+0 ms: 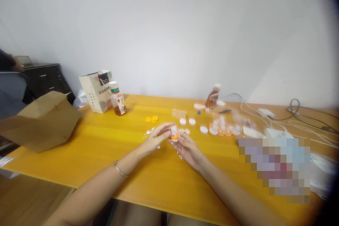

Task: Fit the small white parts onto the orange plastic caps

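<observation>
A small clear plastic container with an orange band and a pale base (174,133) is held above the table between both hands. My left hand (156,137) closes on its left side, with the fingers over the top edge. My right hand (189,150) grips it from the lower right with thumb and fingers. Small white cut-out pieces (180,155) lie on the table under and around my hands, partly hidden by them. Several similar containers with orange bands (221,129) stand in a cluster to the right, blurred.
White round lids (203,129) and yellow discs (152,119) lie farther back. A labelled bottle (118,100) stands by a paper gift bag (95,91); another brown bottle (213,97) is back right. A brown paper bag (43,122) sits left. Cables (296,113) and a pixelated area occupy the right.
</observation>
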The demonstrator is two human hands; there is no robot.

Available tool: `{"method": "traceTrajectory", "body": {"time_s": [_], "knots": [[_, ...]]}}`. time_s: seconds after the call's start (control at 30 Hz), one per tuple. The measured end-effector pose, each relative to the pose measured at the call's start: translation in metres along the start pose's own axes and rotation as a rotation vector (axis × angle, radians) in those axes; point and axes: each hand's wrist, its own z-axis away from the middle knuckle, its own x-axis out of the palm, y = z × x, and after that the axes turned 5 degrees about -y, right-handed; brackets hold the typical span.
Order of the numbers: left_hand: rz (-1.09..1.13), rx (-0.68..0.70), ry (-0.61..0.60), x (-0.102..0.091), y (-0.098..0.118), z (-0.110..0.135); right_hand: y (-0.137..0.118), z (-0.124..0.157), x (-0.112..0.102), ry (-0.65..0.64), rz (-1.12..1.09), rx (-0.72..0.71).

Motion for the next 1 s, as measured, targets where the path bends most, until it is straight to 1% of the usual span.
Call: {"method": "traceTrajectory", "body": {"time_s": [0.1,0.23,0.3,0.4,0.5,0.57,0.6,0.63,0.7,0.8,0.9,1.0], "knots": [[-0.034,-0.005,0.0,0.0,0.001,0.0,0.001,0.0,0.001,0.014,0.041,-0.011],[-0.069,-0.003,0.008,0.001,0.004,0.0,0.001,0.001,0.004,-0.001,0.163,-0.014],[-0.106,0.009,0.049,0.001,0.004,-0.001,0.001,0.001,0.006,0.011,0.222,-0.035],[-0.173,0.041,0.121,0.002,0.001,-0.002,0.003,0.001,0.009,0.085,0.309,-0.096],[-0.291,0.044,0.234,0.004,-0.004,-0.002,0.006,0.001,0.012,0.155,0.394,-0.187],[-0.36,0.035,0.31,0.005,-0.008,-0.001,0.007,0.001,0.013,0.149,0.422,-0.215],[-0.379,0.027,0.326,0.005,-0.009,-0.001,0.007,0.0,0.013,0.135,0.425,-0.213],[-0.389,0.016,0.323,0.004,-0.009,-0.001,0.007,0.0,0.013,0.124,0.422,-0.203],[-0.364,-0.003,0.275,0.001,-0.007,-0.001,0.007,-0.001,0.012,0.119,0.393,-0.165],[-0.229,0.008,0.149,-0.005,0.001,-0.002,0.004,-0.001,0.008,0.121,0.299,-0.074],[-0.107,0.027,0.028,-0.01,0.01,-0.001,0.001,0.0,0.004,0.095,0.182,0.012],[-0.093,0.022,-0.017,-0.013,0.015,-0.001,0.0,0.002,0.006,0.074,0.098,0.062]]}}
